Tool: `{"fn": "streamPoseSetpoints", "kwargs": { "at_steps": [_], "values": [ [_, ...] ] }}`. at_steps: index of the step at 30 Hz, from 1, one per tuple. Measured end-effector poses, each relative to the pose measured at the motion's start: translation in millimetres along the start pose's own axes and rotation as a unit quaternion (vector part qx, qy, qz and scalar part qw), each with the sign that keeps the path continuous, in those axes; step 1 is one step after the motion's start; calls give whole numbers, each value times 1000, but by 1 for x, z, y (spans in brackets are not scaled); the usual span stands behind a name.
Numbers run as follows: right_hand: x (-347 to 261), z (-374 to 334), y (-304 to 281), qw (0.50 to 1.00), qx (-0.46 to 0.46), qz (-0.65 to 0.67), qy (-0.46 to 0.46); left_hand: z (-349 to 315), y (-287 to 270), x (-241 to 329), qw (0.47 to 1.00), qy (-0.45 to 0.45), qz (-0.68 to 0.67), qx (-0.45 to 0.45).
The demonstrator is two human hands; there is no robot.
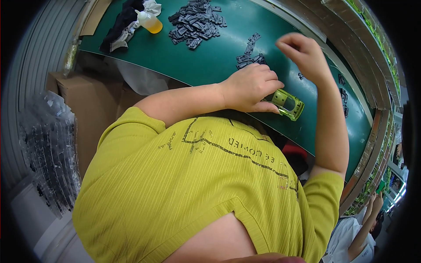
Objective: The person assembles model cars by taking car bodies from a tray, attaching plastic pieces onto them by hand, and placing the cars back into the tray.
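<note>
My left hand (pixel 254 89) grips a bright green, translucent toy car body (pixel 288 104), its thumb along the near side and its fingers over the far side. The shell lies low over the green table near its front edge. To the right and farther back, my right hand (pixel 303 57) is raised above the table, its fingers curled together and slightly blurred. Whether anything small sits in them is hidden. Just beyond my left hand lies a small group of dark grey plastic parts (pixel 251 58). A few tiny dark pieces (pixel 301 76) rest between the two hands.
A big pile of dark grey parts (pixel 197 22) covers the table's far middle. Left of it stand a bottle of yellow liquid (pixel 150 22) and dark cloth (pixel 120 28). More small black parts (pixel 344 98) lie along the right rim. Cardboard boxes (pixel 90 103) stand at the left.
</note>
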State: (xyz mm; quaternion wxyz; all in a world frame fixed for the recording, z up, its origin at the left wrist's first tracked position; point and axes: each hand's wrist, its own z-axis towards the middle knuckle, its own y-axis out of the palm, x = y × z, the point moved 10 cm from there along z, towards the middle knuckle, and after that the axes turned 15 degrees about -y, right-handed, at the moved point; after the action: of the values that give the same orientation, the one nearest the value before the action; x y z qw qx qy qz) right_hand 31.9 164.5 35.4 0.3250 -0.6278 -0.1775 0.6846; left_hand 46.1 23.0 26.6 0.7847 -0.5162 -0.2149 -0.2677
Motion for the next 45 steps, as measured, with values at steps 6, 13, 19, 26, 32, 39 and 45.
{"fn": "streamPoseSetpoints", "kwargs": {
  "at_steps": [6,13,19,26,32,39,45],
  "values": [
    [13,52,42,981,-19,-181,-71,-5,-15,1,1000,-13,-4,17],
    [21,28,27,998,-3,-70,-8,-9,-12,-4,1000,-29,2,-10],
    [-47,-69,-23,978,183,99,-15,-13,-14,-9,999,-30,-13,7],
    [-83,-121,29,982,118,-127,-76,-13,-14,-3,999,-4,-18,28],
    [-87,-116,37,960,130,-204,-140,-13,-16,-2,999,-6,-7,36],
    [-87,-115,43,961,86,-238,-111,-13,-16,-1,999,1,1,32],
    [-84,-112,45,964,68,-233,-108,-13,-16,-1,999,0,-5,31]
  ]
}}
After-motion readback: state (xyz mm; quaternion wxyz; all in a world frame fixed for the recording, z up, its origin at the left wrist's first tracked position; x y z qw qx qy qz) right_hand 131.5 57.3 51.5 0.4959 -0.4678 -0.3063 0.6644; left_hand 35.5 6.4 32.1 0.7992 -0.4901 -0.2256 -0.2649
